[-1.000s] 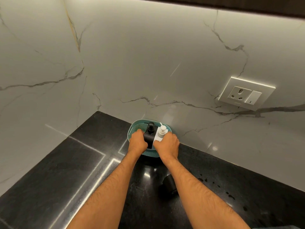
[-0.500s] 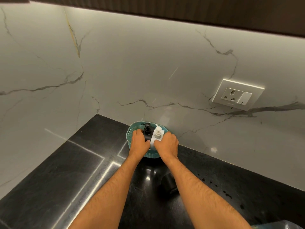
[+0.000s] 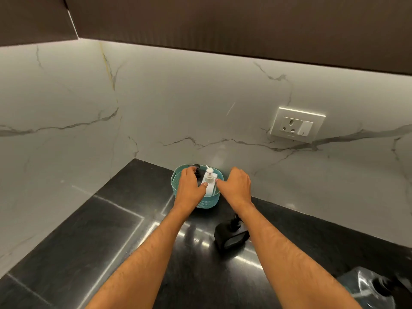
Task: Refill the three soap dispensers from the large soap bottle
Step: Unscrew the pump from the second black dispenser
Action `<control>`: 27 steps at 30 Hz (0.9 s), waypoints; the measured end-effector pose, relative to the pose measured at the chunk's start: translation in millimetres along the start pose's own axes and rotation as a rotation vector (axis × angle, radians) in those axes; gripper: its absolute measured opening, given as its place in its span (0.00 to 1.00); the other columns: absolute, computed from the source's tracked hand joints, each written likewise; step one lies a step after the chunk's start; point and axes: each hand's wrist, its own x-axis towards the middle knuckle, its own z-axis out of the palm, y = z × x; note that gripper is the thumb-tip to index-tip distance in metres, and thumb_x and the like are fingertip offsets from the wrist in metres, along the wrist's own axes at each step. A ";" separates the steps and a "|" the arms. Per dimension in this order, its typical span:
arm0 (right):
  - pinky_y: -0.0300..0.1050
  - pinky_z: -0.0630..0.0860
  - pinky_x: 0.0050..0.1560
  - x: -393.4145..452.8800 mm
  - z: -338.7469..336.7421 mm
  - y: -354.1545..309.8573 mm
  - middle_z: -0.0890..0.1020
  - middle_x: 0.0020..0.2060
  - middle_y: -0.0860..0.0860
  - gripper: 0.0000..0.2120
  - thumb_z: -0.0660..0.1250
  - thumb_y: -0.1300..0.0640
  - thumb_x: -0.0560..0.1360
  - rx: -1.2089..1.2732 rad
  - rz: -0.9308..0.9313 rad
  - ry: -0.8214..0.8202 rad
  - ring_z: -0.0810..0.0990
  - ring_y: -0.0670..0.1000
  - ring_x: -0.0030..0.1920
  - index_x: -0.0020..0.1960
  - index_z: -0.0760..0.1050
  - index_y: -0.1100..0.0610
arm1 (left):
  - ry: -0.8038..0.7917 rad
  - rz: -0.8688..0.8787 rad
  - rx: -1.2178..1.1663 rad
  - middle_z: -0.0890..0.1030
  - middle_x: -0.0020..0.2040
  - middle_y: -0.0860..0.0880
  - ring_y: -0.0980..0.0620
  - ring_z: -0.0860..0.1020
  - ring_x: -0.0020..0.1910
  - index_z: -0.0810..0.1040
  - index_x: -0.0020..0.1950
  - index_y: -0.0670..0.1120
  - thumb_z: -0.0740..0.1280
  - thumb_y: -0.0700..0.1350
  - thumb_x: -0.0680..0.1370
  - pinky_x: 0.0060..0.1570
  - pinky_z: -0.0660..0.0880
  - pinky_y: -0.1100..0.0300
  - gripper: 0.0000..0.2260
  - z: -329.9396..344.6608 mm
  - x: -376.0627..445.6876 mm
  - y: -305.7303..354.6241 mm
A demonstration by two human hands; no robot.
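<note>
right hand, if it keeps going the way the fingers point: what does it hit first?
Likely the white dispenser in the basket: the right hand points left at it, fingertips nearly on it. Depth is unclear, so contact can't be confirmed.

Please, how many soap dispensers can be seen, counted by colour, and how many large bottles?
Black pump soap dispensers: 2, one in the teal woven plastic basket at, one on the black stone counter
White pump soap dispensers: 1
Large clear plastic soap bottles: 1
Total: 4

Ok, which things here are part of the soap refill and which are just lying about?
For the job:
white dispenser
black dispenser in basket
black dispenser on counter
large soap bottle
teal basket

Just there:
wall socket
black counter
</note>
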 end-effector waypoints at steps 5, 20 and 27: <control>0.48 0.65 0.41 -14.8 -33.2 18.5 0.75 0.40 0.54 0.19 0.75 0.48 0.71 0.028 0.002 0.045 0.75 0.58 0.45 0.39 0.66 0.57 | -0.008 0.065 -0.011 0.73 0.67 0.41 0.44 0.73 0.66 0.70 0.71 0.39 0.74 0.41 0.77 0.61 0.68 0.60 0.25 5.7 -18.2 18.8; 0.52 0.75 0.53 -73.1 -89.0 91.8 0.82 0.52 0.61 0.24 0.76 0.47 0.73 0.008 0.095 0.082 0.79 0.63 0.56 0.56 0.77 0.66 | -0.168 0.083 -0.068 0.70 0.73 0.42 0.46 0.71 0.72 0.67 0.76 0.40 0.73 0.39 0.78 0.67 0.66 0.61 0.28 46.4 -89.8 35.4; 0.50 0.76 0.54 -96.1 -75.0 112.9 0.83 0.53 0.59 0.21 0.76 0.49 0.73 0.000 0.145 0.014 0.80 0.60 0.56 0.56 0.78 0.64 | -0.243 -0.001 -0.042 0.70 0.72 0.43 0.47 0.70 0.72 0.67 0.77 0.40 0.72 0.37 0.74 0.67 0.67 0.61 0.32 57.7 -112.7 17.1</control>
